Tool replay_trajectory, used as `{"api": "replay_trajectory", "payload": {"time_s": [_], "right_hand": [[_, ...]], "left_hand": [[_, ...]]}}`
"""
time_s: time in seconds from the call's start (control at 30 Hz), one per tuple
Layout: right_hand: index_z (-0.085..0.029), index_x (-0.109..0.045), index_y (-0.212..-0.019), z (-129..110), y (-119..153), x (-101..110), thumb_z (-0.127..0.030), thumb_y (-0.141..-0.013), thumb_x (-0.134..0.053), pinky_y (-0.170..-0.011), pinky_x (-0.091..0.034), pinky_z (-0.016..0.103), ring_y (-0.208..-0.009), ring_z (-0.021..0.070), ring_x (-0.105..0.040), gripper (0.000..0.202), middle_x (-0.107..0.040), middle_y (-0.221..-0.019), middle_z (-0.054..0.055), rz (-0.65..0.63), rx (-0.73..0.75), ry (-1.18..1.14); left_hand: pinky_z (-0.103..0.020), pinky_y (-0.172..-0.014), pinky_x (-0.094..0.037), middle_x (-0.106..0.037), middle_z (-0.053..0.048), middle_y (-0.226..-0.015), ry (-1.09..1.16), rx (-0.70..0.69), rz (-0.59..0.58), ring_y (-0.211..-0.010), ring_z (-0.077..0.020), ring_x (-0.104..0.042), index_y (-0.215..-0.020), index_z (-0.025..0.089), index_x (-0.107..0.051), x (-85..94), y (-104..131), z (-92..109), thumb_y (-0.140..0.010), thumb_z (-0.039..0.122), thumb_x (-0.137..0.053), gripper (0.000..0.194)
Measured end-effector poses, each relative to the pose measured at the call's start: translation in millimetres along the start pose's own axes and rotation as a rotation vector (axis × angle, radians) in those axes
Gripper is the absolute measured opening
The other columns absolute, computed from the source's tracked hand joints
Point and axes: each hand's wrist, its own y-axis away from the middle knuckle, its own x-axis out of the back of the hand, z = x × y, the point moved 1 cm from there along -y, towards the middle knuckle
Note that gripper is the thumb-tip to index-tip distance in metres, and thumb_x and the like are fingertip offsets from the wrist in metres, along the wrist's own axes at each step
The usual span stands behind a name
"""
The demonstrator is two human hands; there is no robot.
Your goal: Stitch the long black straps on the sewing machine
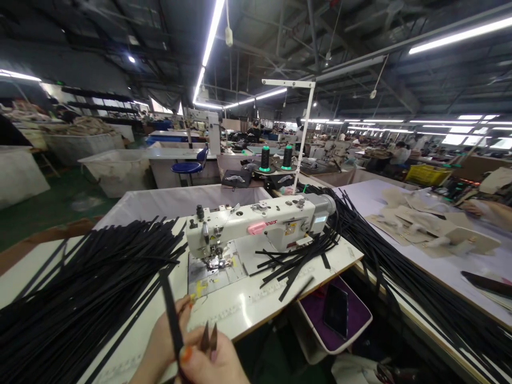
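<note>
A flat, matte black strap (171,313), narrow and straight-edged, slants from five o'clock up toward eleven, pinched beneath the thumb of a right hand (218,360) that also holds pointed snips (205,340). The left hand (162,333) curls behind it, its hold impossible to tell, at seven o'clock from a glossy white sewing machine (236,226).

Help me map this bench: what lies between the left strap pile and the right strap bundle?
In the head view, the machine stands between the left pile and right bundle, with some straps beside its base.
</note>
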Motion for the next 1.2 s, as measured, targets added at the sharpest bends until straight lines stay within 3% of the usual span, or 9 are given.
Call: {"api": "replay_trajectory", "payload": {"time_s": [0.1,0.2,0.37,0.6,0.77,0.87,1.03,1.2], "right_hand": [[-0.016,-0.055,-0.109,29.5,-11.5,36.4,-0.072,-0.071,-0.060,-0.040,-0.028,0.021,-0.032,0.0088,-0.037,0.068,-0.053,-0.041,-0.008,0.211,0.004,0.093],[-0.013,-0.050,-0.122,36.9,-12.0,65.8,-0.065,-0.078,-0.058,-0.050,-0.035,0.024,-0.040,0.0100,-0.042,0.069,-0.054,-0.044,-0.007,0.326,0.002,0.263],[-0.012,-0.047,-0.130,36.4,-30.3,90.0,-0.054,-0.086,-0.053,-0.062,-0.040,0.029,-0.054,0.0130,-0.048,0.062,-0.053,-0.054,-0.006,0.345,-0.045,0.427],[-0.008,-0.044,-0.133,48.2,-70.2,104.5,-0.038,-0.092,-0.046,-0.071,-0.042,0.031,-0.061,0.0152,-0.053,0.051,-0.057,-0.058,-0.004,0.280,-0.104,0.513],[-0.009,-0.051,-0.128,45.1,-84.0,105.5,-0.031,-0.092,-0.047,-0.069,-0.042,0.029,-0.061,0.0158,-0.055,0.042,-0.060,-0.056,-0.004,0.265,-0.119,0.507],[-0.009,-0.052,-0.126,43.5,-85.8,103.1,-0.029,-0.092,-0.046,-0.071,-0.042,0.030,-0.062,0.0160,-0.056,0.040,-0.060,-0.056,-0.004,0.258,-0.126,0.525],[-0.008,-0.049,-0.128,47.6,-84.6,102.4,-0.033,-0.092,-0.046,-0.074,-0.043,0.031,-0.062,0.0165,-0.056,0.044,-0.059,-0.055,-0.004,0.289,-0.174,0.524],[-0.008,-0.047,-0.127,49.2,-89.3,101.5,-0.032,-0.092,-0.044,-0.070,-0.041,0.029,-0.062,0.0161,-0.054,0.043,-0.058,-0.057,-0.004,0.316,-0.177,0.532]], "left_hand": [[-0.039,-0.083,-0.057,-0.071,-0.010,-0.109,-0.003,0.007,0.035,-0.098,-0.0275,-0.068,-0.113,0.016,-0.063,0.3,-1.0,-4.8,-0.087,0.046,-0.050,0.041],[-0.041,-0.090,-0.055,-0.067,-0.013,-0.116,-0.056,-0.015,0.091,-0.106,-0.0270,-0.064,-0.114,0.015,-0.061,2.1,-1.5,-5.1,-0.092,0.041,-0.045,0.038],[-0.043,-0.099,-0.049,-0.065,-0.011,-0.118,-0.263,-0.187,0.072,-0.112,-0.0260,-0.060,-0.114,0.018,-0.062,4.7,-8.6,3.1,-0.093,0.029,-0.045,0.029],[-0.044,-0.102,-0.047,-0.059,-0.010,-0.130,-0.506,-0.314,-0.124,-0.119,-0.0241,-0.055,-0.126,0.017,-0.055,-4.0,-37.7,10.8,-0.092,0.015,-0.044,0.036],[-0.044,-0.105,-0.045,-0.049,-0.012,-0.140,-0.594,-0.369,-0.133,-0.124,-0.0246,-0.050,-0.132,0.015,-0.050,-10.1,-63.0,9.1,-0.092,0.013,-0.040,0.041],[-0.044,-0.104,-0.045,-0.053,-0.012,-0.137,-0.613,-0.398,-0.147,-0.123,-0.0245,-0.052,-0.129,0.014,-0.052,-11.9,-74.1,6.8,-0.093,0.014,-0.040,0.038],[-0.048,-0.107,-0.042,-0.057,-0.012,-0.133,-0.667,-0.477,-0.198,-0.124,-0.0259,-0.052,-0.126,0.013,-0.054,-14.2,-74.8,-1.1,-0.096,0.018,-0.040,0.034],[-0.048,-0.107,-0.042,-0.054,-0.016,-0.135,-0.740,-0.450,-0.200,-0.127,-0.0291,-0.049,-0.128,0.010,-0.053,-13.1,-71.6,-6.1,-0.095,0.019,-0.042,0.036]]}}
